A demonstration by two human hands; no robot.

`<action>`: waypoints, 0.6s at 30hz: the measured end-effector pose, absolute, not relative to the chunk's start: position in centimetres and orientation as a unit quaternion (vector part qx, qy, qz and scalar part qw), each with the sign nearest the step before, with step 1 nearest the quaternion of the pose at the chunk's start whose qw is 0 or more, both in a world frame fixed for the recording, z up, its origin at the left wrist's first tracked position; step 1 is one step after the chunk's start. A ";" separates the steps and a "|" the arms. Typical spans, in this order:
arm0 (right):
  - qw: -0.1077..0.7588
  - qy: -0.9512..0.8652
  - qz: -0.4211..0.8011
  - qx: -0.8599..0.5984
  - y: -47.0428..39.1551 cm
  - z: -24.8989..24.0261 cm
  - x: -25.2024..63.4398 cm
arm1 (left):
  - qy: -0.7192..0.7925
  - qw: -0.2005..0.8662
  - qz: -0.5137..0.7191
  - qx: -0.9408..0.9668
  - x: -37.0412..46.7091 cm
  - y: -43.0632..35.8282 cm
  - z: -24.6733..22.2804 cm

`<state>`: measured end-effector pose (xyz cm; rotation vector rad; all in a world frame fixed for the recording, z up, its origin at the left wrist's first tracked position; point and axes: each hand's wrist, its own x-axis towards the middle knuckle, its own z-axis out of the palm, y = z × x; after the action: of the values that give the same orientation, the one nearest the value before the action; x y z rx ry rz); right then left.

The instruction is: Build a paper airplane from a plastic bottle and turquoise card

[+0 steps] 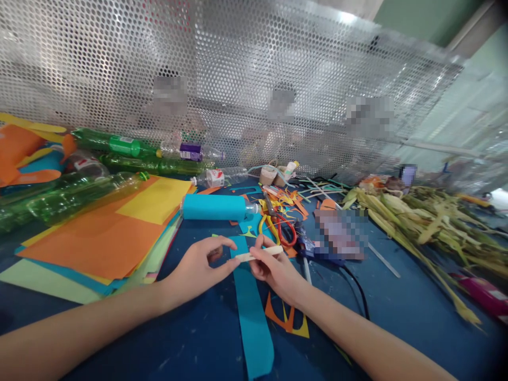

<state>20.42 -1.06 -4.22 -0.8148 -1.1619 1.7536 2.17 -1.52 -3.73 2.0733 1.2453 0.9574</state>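
Observation:
My right hand point(272, 264) pinches a slim off-white, pen-like stick point(273, 250) between thumb and fingers; its exact kind does not show. Close to the stick's left end is the thumb of my left hand point(208, 262), whose thumb and index finger are curved with a gap between them. Beneath both hands, a long blue paper strip point(252, 323) lies on the dark blue table. Just beyond them rests a plastic bottle wrapped in blue paper point(214, 207), on its side. Red-handled scissors point(286, 230) and a yellow-handled pair point(266, 225) lie past my right hand.
Coloured paper sheets point(99, 233) are stacked at left, with green plastic bottles point(83, 196) behind. Orange paper scraps point(283, 312) lie by my right wrist. At right are a blue glue-gun-like tool point(313, 248) with a black cord and dried corn husks point(420, 222). A perforated metal panel point(238, 69) stands behind.

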 end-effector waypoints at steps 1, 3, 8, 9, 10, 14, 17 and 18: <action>0.427 -0.471 0.699 -0.327 -1.1 -4.3 20.4 | 0.456 0.242 0.369 0.773 2.2 -1.6 -3.8; 0.426 -0.477 0.692 -0.333 -1.1 -4.3 20.4 | 0.426 0.194 0.392 0.792 2.2 -1.8 -4.0; 0.427 -0.480 0.687 -0.340 -1.1 -4.4 20.3 | 0.344 0.083 0.375 0.857 2.0 -2.1 -4.7; 0.426 -0.481 0.687 -0.339 -1.1 -4.4 20.3 | 0.342 0.070 0.366 0.863 2.0 -2.1 -4.7; 0.425 -0.482 0.687 -0.339 -1.1 -4.4 20.3 | 0.343 0.063 0.359 0.866 2.0 -2.1 -4.7; 0.422 -0.486 0.683 -0.346 -1.2 -4.4 20.3 | 0.357 0.083 0.346 0.864 2.2 -2.0 -4.6; 0.423 -0.473 0.686 -0.357 -1.1 -4.4 20.2 | 0.363 0.090 0.348 0.860 2.2 -2.0 -4.6; 0.427 -0.466 0.687 -0.360 -1.1 -4.4 20.2 | 0.362 0.087 0.354 0.858 2.2 -2.0 -4.6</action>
<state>20.22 -1.11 -4.38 -0.9002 -1.1634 1.7159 2.19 -2.00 -4.62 2.5545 1.0790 1.0547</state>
